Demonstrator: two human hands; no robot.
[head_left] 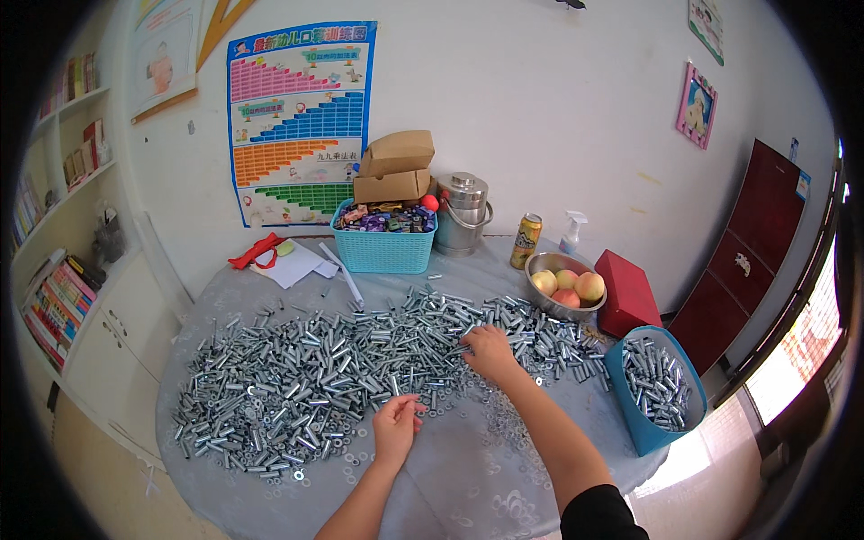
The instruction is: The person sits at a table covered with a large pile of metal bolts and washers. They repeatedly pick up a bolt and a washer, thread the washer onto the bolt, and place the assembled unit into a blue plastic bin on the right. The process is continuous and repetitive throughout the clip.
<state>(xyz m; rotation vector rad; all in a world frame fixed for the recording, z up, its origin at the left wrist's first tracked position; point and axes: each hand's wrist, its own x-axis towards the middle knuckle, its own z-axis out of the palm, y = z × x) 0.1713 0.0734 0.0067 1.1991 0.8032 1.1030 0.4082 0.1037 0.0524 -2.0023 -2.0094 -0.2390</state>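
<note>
The bolts [342,355] and washers [351,454] are bright, shiny zinc-like metal. They lie on a table cover [468,486] that looks like glossy patterned plastic (hard to tell here). The blue bag [643,423] seems matt cloth; the fruit bowl [540,263] is polished steel; the basket [382,252] is turquoise plastic.

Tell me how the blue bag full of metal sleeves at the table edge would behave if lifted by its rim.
The blue bag looks soft-walled, so it would probably sag. Packed with metal sleeves, it is likely heavy for its size. Standing at the table edge, it might tip outward if pushed.
</note>
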